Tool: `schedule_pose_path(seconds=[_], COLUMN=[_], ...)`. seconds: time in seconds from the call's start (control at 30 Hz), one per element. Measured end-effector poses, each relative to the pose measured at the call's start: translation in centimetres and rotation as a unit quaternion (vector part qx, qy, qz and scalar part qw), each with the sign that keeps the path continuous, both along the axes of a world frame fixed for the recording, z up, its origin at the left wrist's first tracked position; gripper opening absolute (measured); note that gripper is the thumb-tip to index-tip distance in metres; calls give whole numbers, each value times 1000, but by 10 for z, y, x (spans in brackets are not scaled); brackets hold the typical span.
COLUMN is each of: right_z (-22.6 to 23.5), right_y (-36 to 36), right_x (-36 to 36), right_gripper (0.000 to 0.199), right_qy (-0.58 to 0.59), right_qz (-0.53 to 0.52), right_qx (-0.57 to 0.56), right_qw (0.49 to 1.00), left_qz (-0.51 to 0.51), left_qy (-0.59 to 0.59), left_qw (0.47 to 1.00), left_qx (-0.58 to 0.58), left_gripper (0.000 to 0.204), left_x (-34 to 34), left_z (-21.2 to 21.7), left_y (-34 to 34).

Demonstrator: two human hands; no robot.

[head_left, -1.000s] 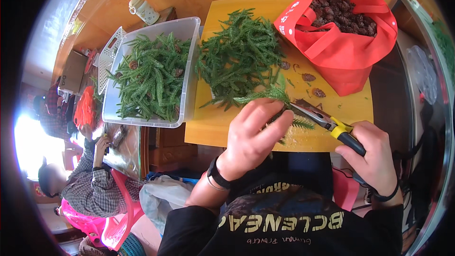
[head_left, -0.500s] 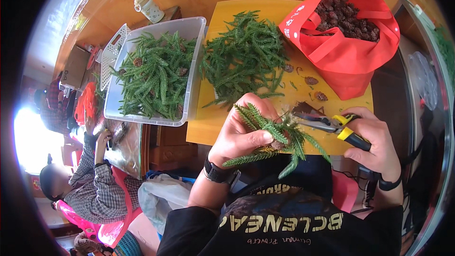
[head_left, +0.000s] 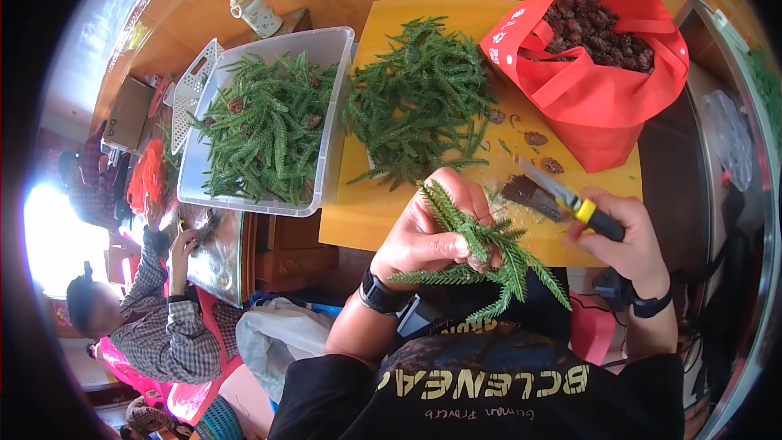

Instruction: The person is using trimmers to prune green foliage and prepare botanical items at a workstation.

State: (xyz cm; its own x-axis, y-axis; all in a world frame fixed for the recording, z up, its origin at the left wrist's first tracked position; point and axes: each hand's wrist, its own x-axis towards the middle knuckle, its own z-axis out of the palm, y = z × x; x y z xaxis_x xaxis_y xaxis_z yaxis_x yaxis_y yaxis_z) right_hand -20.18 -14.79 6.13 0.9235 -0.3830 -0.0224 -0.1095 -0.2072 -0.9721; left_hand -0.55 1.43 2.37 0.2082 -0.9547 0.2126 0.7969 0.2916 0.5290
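Observation:
Over the near edge of the yellow table [head_left: 350, 224], my left hand [head_left: 423, 236] pinches a green artificial pine sprig [head_left: 517, 269]. A small brown pine cone [head_left: 479, 261] shows at its middle, partly behind my fingers. My right hand [head_left: 631, 232] is closed round pliers [head_left: 564, 193] with yellow and black handles. Their jaws point up and left, apart from the sprig. Beneath the jaws lies a dark bundle of thin, wire-like pieces [head_left: 533, 198]. Beyond my left hand is a heap of green sprigs [head_left: 419, 98].
A clear plastic bin [head_left: 236, 204] of sprigs and cones stands left of the heap. At the far right a red bag [head_left: 595, 118] holds many pine cones [head_left: 603, 37]. Loose cones [head_left: 534, 138] and scraps lie before it. A person in a checked shirt [head_left: 171, 338] works at the left.
The pliers have drawn back from the sprig's stem side, and their jaws now tilt away from me. My left hand has shifted slightly right with the sprig.

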Motion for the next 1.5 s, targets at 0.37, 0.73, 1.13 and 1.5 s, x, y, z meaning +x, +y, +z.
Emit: schedule_pose_path(seconds=[0.37, 0.73, 1.13, 1.5], right_z=[5, 25, 33, -13], right_y=[17, 17, 4, -9], right_x=[46, 48, 41, 0], right_gripper=[23, 13, 35, 32], right_qy=[-109, -79, -49, -21], right_qz=[14, 11, 4, 64], right_qx=[46, 128, -46, -147], right_qw=[993, 989, 998, 987], left_qz=[-70, -60, -67, -61], left_qy=[-28, -55, 0, 71], left_qw=[997, 993, 996, 995], left_qx=[17, 86, 52, -22], left_gripper=[33, 31, 34, 31], left_x=[-9, -9, -4, 0], left_z=[-6, -7, -10, -18], left_y=[-3, -2, 0, -3])
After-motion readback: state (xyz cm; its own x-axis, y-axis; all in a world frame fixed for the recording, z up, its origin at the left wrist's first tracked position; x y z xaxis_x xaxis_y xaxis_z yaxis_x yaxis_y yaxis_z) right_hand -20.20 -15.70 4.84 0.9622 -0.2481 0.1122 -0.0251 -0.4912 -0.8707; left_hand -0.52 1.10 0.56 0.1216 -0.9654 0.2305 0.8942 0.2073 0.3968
